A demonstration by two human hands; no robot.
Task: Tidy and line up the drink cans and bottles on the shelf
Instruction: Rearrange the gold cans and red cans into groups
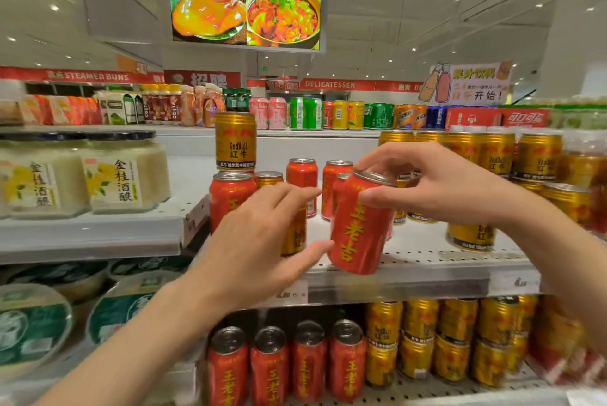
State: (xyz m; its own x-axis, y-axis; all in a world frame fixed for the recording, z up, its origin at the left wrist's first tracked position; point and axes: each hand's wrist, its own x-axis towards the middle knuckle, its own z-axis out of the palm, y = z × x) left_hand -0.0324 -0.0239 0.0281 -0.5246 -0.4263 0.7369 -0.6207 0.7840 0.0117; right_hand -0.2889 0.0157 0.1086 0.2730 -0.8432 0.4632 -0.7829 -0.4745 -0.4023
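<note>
The red can (359,225) looks like painted metal, glossy, with a bare silvery metal top. The gold cans (538,154) are shiny metal too, ribbed near the rims. The shelf (420,261) is matt white painted metal, punched with small holes. The jars (121,175) on the left look like clear glass or plastic, with dark lids and paper labels. The tubs (33,327) below have glossy clear plastic covers. The carton (496,118) looks like printed cardboard.

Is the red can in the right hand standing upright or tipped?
Tipped. The red metal can with yellow characters leans, top to the right, its bottom edge at the white shelf's front. The right hand holds its rim.
</note>
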